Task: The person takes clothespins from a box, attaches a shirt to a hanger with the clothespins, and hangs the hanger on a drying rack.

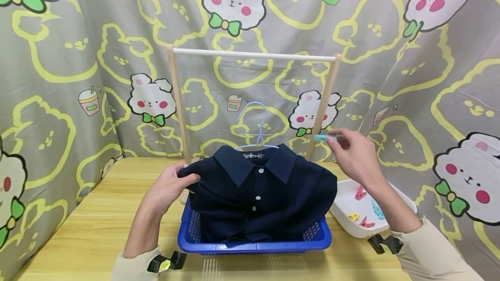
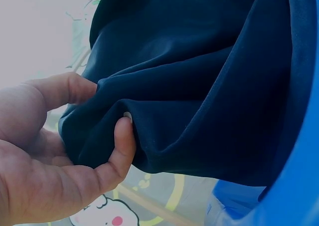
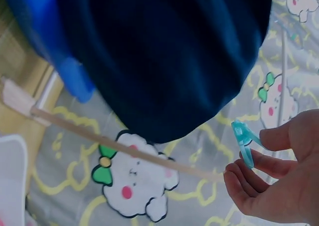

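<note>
A dark navy shirt (image 1: 234,194) with a collar and white buttons hangs on a light blue hanger (image 1: 260,135), its lower part inside a blue basket (image 1: 254,247). My left hand (image 1: 166,187) grips the shirt at its left shoulder; in the left wrist view the thumb and fingers pinch folds of the cloth (image 2: 164,81). Up and to the right of the shirt, my right hand (image 1: 353,153) holds a teal clothespin (image 1: 322,137) between thumb and fingers. The right wrist view shows this clothespin (image 3: 242,136) apart from the cloth.
A wooden rack with a white top bar (image 1: 254,54) stands behind the basket. To the right, a white tray (image 1: 343,222) holds several red, yellow and teal clothespins. A patterned curtain (image 1: 218,12) encloses the wooden table (image 1: 97,220).
</note>
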Action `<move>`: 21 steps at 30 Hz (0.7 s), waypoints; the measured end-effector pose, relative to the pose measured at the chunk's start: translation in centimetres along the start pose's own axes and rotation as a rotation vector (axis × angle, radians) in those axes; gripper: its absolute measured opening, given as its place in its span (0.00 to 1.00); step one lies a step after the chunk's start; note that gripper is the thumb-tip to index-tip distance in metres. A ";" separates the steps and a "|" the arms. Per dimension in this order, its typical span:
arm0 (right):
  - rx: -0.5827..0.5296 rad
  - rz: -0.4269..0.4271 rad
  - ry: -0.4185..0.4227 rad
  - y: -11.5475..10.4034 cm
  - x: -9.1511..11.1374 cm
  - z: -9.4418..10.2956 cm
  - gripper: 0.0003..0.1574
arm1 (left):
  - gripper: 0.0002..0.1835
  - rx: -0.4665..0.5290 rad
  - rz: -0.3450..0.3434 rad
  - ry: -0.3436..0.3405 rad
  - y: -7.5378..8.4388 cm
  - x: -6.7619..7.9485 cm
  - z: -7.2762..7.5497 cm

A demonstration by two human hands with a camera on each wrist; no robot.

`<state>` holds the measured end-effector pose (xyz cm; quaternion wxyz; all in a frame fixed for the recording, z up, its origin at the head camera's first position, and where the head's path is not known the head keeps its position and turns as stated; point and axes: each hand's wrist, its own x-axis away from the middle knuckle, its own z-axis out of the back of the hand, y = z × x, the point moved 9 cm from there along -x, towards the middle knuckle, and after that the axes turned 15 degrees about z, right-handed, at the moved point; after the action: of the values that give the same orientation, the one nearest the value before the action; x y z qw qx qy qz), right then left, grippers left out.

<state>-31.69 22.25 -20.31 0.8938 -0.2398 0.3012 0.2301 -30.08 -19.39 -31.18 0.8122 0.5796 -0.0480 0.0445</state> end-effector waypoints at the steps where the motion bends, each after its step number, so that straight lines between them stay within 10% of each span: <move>1: 0.001 0.008 0.011 -0.4 -0.1 0.2 0.23 | 0.08 -0.001 0.000 0.001 0.0 0.0 0.0; 21: -0.166 0.058 0.048 -6.7 -2.2 0.4 0.22 | 0.09 0.001 0.012 0.006 -0.2 0.0 -0.1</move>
<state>-29.40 16.65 -16.67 0.8563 -0.3097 0.3090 0.2746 -30.01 -19.34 -31.35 0.8118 0.5797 -0.0492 0.0513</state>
